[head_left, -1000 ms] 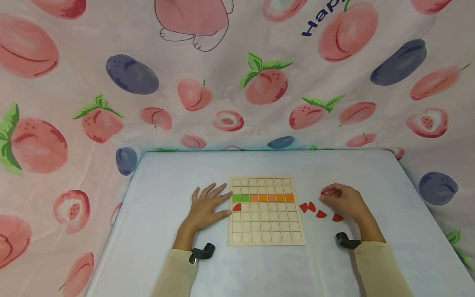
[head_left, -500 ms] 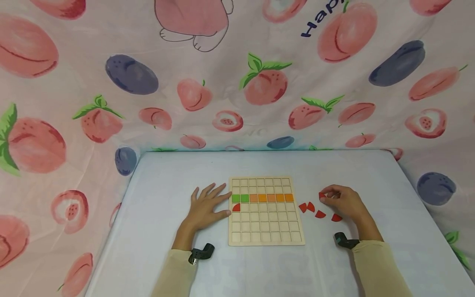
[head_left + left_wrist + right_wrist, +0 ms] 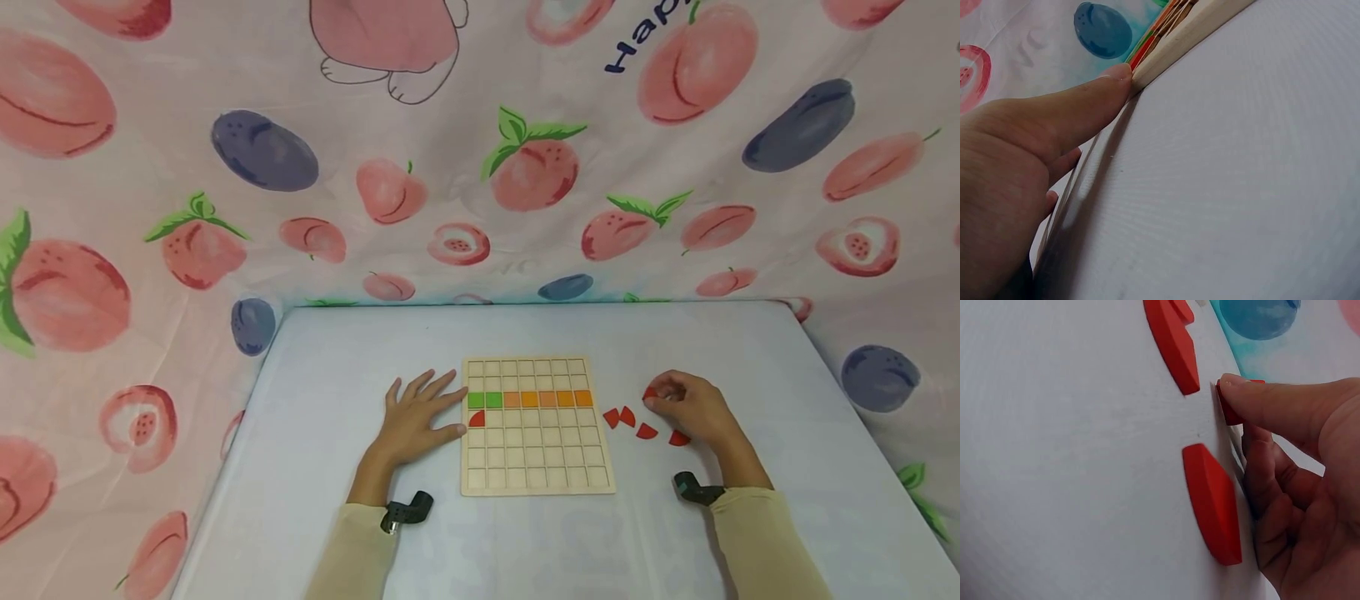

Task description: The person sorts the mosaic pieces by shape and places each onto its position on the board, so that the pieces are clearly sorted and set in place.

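Observation:
A square wooden grid board lies on the table. One of its rows is filled with green and orange square tiles. Below that row, a red quarter-circle piece sits in the leftmost cell. My left hand is spread flat, its thumb and a fingertip touching the board's left edge; the left wrist view shows the thumb against the wooden side. To the right of the board, my right hand pinches a red quarter-circle piece between thumb and fingers. Several more red pieces lie between hand and board.
The table has a white cover. Behind it and at both sides hangs a fruit-patterned cloth. Black wrist cameras sit at the left and right cuffs.
The red piece in my right hand has tilted slightly between the fingertips, and the hand has shifted very slightly left. My left hand has stayed at the board.

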Demonstrator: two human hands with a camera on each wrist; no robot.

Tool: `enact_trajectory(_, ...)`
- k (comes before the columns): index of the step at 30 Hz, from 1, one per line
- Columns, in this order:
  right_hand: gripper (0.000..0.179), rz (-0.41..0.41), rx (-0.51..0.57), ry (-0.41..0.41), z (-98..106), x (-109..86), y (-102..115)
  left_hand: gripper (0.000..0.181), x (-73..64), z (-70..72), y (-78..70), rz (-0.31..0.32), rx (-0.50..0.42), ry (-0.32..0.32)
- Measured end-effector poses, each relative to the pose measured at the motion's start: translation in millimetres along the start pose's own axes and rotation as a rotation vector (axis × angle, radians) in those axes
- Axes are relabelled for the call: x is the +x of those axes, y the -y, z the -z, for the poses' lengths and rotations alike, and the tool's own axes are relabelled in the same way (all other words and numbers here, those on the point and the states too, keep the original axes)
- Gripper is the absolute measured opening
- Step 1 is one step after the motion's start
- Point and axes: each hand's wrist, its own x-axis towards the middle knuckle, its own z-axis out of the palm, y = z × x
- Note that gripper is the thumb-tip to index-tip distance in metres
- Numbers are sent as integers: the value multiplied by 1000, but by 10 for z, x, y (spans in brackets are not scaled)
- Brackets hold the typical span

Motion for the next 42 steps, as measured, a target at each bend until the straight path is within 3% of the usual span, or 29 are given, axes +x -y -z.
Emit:
enact_trajectory(12,33,-28,54,37,2,-61,125,66,11,-1,-2,-5,-9,-7)
enact_trajectory(20,31,58,97,12,-47,-87,217,66,8,-2,-6,-11,-10,-17)
enact_trajectory(36,28,117,223,-4,-376,4,604,67,4,-4,-1,-11,-10,-7)
enact_trajectory(42,30,165,318,55,-497,43,788,67,-1,-5,6,-13,-8,-8)
